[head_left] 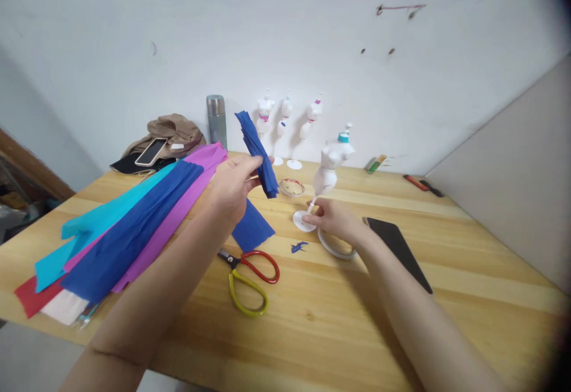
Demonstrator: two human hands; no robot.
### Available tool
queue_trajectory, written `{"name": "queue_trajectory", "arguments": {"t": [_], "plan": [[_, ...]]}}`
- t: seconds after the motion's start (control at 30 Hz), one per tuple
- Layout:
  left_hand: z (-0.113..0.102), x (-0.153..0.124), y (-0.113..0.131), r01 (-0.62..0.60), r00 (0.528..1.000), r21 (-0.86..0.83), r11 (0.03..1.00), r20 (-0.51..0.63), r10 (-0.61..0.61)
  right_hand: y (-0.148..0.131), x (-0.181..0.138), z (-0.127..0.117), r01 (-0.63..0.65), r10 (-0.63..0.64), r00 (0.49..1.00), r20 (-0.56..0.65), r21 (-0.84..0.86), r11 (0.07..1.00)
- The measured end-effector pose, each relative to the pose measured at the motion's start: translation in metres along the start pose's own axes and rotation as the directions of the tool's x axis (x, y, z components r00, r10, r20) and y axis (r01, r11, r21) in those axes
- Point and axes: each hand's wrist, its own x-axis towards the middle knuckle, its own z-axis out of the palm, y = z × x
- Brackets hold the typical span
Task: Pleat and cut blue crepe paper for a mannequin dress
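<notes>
My left hand [234, 185] is raised above the wooden table [339, 326], fingers pinched round a folded strip of blue crepe paper [256, 151] that stands up from it. My right hand [332, 218] rests on the table with its fingers closed on the round base of a small white mannequin stand [328, 172] with a teal cap. A tape roll [336, 248] lies under that hand. Red-and-yellow scissors [250, 279] lie open between my forearms, next to a blue paper piece [252, 228] and a tiny blue scrap [298, 247].
Long crepe sheets [129, 231] in blue, purple, teal, red and white lie at the left. Three more white mannequins [285, 121], a steel flask [216, 119], a small round dish [292, 187], a brown cloth with a phone [154, 149], and a dark phone [397, 249] are about.
</notes>
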Motion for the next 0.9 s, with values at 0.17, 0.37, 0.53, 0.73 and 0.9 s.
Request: {"name": "queue_trajectory", "arguments": {"t": [0.17,0.37,0.53,0.73,0.9], "plan": [[0.002,-0.001,-0.003,0.017,1.0,0.0,1.0,0.008,-0.017,-0.004,0.006,0.027,0.102,-0.1,0.995,-0.026,0.106,0.989],[0.001,0.001,0.001,0.029,0.999,-0.016,0.999,-0.037,-0.029,-0.036,-0.015,0.041,0.272,-0.295,0.943,0.154,0.156,0.95],[-0.005,0.005,0.0,-0.015,1.0,-0.025,1.0,-0.007,0.015,-0.049,-0.024,0.046,0.378,-0.399,0.893,0.21,0.135,0.916],[-0.004,0.008,-0.01,-0.039,0.998,0.008,0.999,-0.048,0.039,-0.037,-0.016,0.042,0.317,-0.327,0.938,0.112,0.098,0.943],[-0.003,0.008,-0.013,-0.103,0.99,0.056,0.993,-0.087,0.108,-0.033,-0.011,0.045,0.297,-0.304,0.95,0.066,0.092,0.95]]}}
